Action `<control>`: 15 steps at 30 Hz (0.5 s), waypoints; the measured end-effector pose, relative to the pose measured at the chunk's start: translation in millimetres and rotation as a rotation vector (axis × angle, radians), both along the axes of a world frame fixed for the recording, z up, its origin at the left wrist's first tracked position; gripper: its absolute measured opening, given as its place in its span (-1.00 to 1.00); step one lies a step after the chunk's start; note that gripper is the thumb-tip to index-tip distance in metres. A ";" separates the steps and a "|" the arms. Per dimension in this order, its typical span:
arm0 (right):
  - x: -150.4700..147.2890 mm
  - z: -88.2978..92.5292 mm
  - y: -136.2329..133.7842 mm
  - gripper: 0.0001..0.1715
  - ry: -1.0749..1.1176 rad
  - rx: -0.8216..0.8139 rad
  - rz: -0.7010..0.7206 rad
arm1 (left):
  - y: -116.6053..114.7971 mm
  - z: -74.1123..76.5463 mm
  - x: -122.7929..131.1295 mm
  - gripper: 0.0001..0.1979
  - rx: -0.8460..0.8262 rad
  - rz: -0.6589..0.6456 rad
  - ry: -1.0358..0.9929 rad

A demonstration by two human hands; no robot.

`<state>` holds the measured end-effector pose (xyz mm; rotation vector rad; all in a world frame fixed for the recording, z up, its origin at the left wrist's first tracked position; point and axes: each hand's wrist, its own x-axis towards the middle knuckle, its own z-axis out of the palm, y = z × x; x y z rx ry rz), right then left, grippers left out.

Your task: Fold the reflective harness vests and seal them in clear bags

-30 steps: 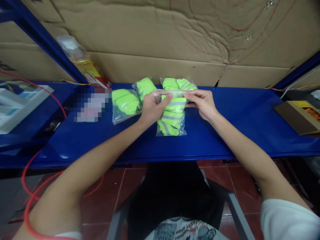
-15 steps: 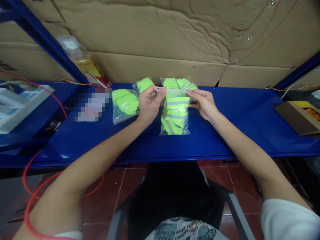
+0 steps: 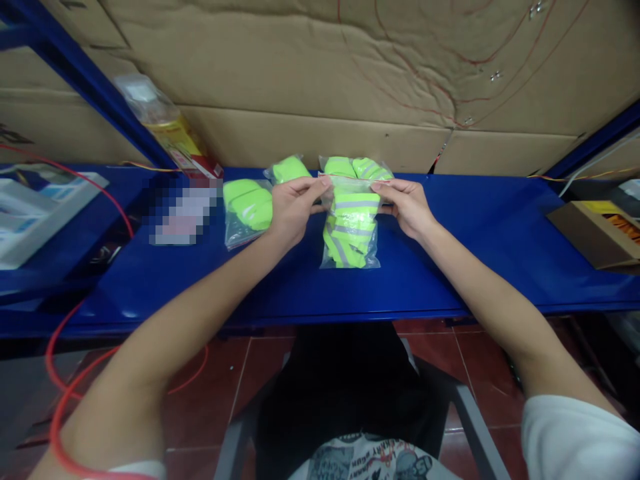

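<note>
A clear zip bag (image 3: 352, 230) holds folded neon-yellow bands with grey reflective stripes. My left hand (image 3: 296, 208) pinches its top left corner between thumb and fingers. At the top right corner, my right hand (image 3: 406, 205) grips the bag the same way. The red zip line runs between the two hands, and the bag's lower end is over the blue tabletop. Left of my left hand lies another bag of neon-yellow bands (image 3: 249, 207), partly behind that hand. Two more such bags, one at the left (image 3: 290, 169) and one at the right (image 3: 356, 167), lie behind my hands.
The blue table (image 3: 480, 253) meets a cardboard wall (image 3: 310, 133) at the back. A bottle with yellow liquid (image 3: 170, 130) stands back left, beside a blurred-out patch. An open carton (image 3: 600, 233) sits at the right. A red hose (image 3: 65, 400) loops at the lower left.
My left hand has shifted slightly left and down along the bag's top edge, its fingers now extending behind the bag. My right hand keeps its hold with little movement.
</note>
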<state>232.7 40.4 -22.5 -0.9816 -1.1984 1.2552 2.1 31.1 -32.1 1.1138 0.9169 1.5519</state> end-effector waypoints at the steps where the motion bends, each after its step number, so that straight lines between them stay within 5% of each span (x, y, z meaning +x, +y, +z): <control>1: 0.0 0.1 0.0 -0.50 -0.003 -0.003 0.001 | 0.0 -0.1 -0.5 -0.56 0.013 -0.005 0.004; 15: -0.9 2.5 -2.2 -0.51 -0.003 0.003 -0.011 | 0.6 2.1 -0.5 -0.57 -0.122 -0.052 -0.039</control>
